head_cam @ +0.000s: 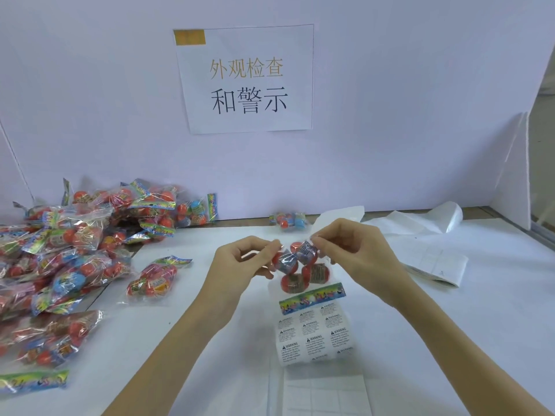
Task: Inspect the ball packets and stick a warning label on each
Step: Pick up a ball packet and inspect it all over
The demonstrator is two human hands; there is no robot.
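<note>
Both hands are raised over the middle of the white worktop [450, 310], sharing one clear ball packet [303, 273] between them. The left hand [240, 262] has its fingers [271, 246] closed in a pinch on the packet's upper left edge, and the right hand [357, 250] pinches the upper right edge the same way — the packet hangs down between the two, red balls showing through the film and its colourful header strip at the bottom. Just below it, lying on the worktop, is a sheet of warning labels [312, 334] with rows of small printed stickers; the packet's header strip overlaps the sheet's top edge in this view. To the left a large heap of ball packets [69, 250] spreads across the worktop, with a single packet [153, 279] lying apart beside it. Another small packet [289, 220] sits at the back by the wall, under a paper sign [246, 79] with printed characters. White backing sheets [435, 259] lie to the right.
</note>
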